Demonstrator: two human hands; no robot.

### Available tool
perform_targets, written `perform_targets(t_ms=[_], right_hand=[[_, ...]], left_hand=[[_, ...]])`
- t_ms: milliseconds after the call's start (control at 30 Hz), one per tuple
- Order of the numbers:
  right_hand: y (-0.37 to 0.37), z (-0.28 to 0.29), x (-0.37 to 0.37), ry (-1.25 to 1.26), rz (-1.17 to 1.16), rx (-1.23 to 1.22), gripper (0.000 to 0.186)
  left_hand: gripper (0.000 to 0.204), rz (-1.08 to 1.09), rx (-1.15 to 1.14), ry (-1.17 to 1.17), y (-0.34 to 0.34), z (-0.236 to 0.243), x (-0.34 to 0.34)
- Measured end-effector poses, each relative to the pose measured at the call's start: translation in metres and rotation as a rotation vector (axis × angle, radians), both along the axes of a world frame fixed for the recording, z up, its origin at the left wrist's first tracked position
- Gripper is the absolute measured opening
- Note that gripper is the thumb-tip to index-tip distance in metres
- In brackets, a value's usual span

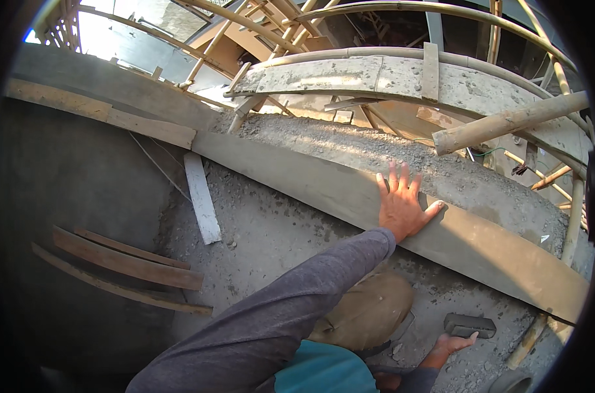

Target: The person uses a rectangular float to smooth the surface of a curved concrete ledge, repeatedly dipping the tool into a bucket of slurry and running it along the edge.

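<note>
My left hand [405,203] lies open with fingers spread on a long, smooth grey board or ledge [297,180] that runs diagonally across the view, shaded in part and sunlit at the right. Low on the right, my right hand [453,344] is closed on a grey, mortar-coated rectangular block [469,322], held just below the ledge. My bent knee in tan trousers [363,304] shows under my left forearm.
Loose wooden strips [127,262] lie at the left, and a white plank [202,200] leans by the ledge. Bamboo scaffolding [507,121] and a mortar-spattered curved board [336,75] span the top and right. A round container [510,380] sits at the lower right.
</note>
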State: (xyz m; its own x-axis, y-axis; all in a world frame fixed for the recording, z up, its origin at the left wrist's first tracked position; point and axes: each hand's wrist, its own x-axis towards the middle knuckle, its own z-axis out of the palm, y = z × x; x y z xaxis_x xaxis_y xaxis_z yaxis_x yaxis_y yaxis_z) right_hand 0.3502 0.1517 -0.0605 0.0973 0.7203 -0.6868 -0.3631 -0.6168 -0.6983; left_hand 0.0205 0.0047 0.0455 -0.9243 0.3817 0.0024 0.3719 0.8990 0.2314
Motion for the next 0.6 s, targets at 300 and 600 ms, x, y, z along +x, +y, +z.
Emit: perform_targets(t_ms=[300,600], right_hand=[[0.031,0.019,0.02,-0.011,-0.202,-0.066,0.07],[0.053,0.004,0.08,0.171,-0.191,-0.179,0.075]], left_hand=[[0.086,-0.006,-0.013,-0.018,0.002,-0.002,-0.003],[0.092,-0.044,-0.025,-0.053,0.004,0.0,-0.002]])
